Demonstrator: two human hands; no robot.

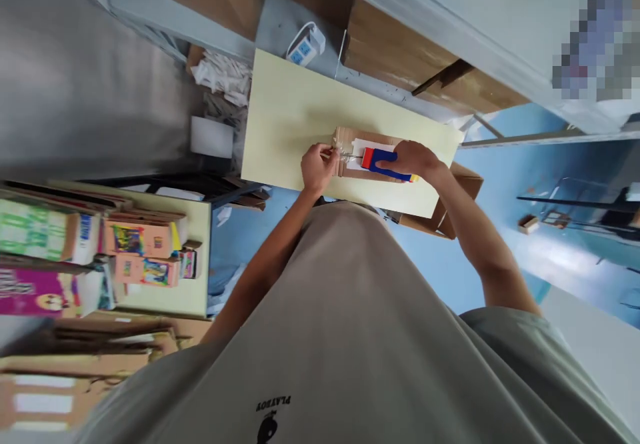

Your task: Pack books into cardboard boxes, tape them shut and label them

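A flat brown cardboard box [343, 167] lies on the pale yellow tabletop [280, 117], with a white patch [356, 163] on its upper face. My right hand [413, 157] is closed around a blue-and-red hand tool [383, 162] with a yellow end, held over the box; its exact kind is unclear. From its red end a thin dark line reaches toward the box's left end. There, my left hand [319, 166] pinches at shiny clear film [343, 153]. What lies between its fingertips is too small to make out.
A white power strip [305, 47] sits behind the tabletop. Large cardboard boxes [395, 51] stand under a shelf beam [475, 44] at the back. An open carton [463, 197] is below the right edge. Small colourful boxes [145, 257] fill a side table at left.
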